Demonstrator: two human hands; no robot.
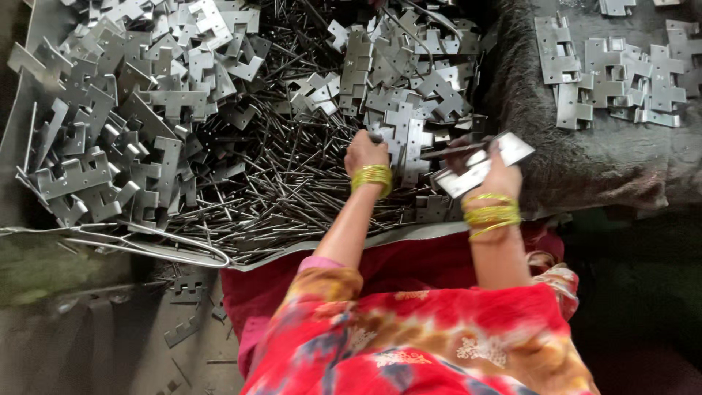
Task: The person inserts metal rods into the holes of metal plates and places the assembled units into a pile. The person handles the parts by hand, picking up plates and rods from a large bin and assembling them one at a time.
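Looking down from head height, a person in a red patterned top works over a heap of metal parts. Left hand point(365, 152), with gold bangles point(373, 178) at the wrist, reaches into a pile of thin dark pins point(278, 175), fingers curled together among them; whether it grips one cannot be told. Right hand point(497, 174), also bangled, is closed around a flat grey hinge plate point(486, 164), held tilted just above the pile's right edge. Loose plates point(146, 95) lie jumbled left and behind the pins. More plates sit in a stack point(614, 77) on dark cloth point(556, 168) at the far right, well apart. A bent wire loop point(146, 245) rests at the near left edge.
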